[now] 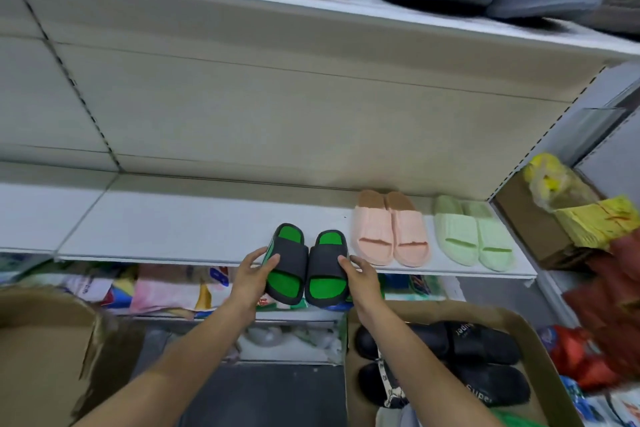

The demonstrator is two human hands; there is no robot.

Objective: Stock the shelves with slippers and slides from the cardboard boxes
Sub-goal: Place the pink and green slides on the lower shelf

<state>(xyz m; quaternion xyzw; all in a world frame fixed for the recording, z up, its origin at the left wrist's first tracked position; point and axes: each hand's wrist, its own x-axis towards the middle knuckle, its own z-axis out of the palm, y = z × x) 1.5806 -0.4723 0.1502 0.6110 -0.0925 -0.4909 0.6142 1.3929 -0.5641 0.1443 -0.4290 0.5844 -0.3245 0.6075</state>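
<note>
- The white shelf [194, 229] is the largest thing here. The black-and-green slides [306, 267] lie only partly on it: their far ends are over the board, and their near ends hang past the front edge. I judge that if the hands let go now, the pair may tip and fall to the lower level.
- The cardboard box [540, 350] stands low at the near right, open, with black slides [481, 343] still inside. A falling slide could drop back into it or beside it, and then the work must be repeated.
- The pink slides [391, 229] stand just right of the black-and-green pair, and the pale green slides [474, 234] are further right. If the pair is pushed in at an angle, it could knock the pink pair and spoil the row.
- The left hand [252, 274] grasps the left slide, with the thumb on its outer side and the fingers curled on the strap. This slide is tilted onto its edge, so it may land on its side.
- The right hand [360, 276] holds the right slide from its right side, fingers bent against the strap. It is close to the pink pair, so the knuckles might brush them.
</note>
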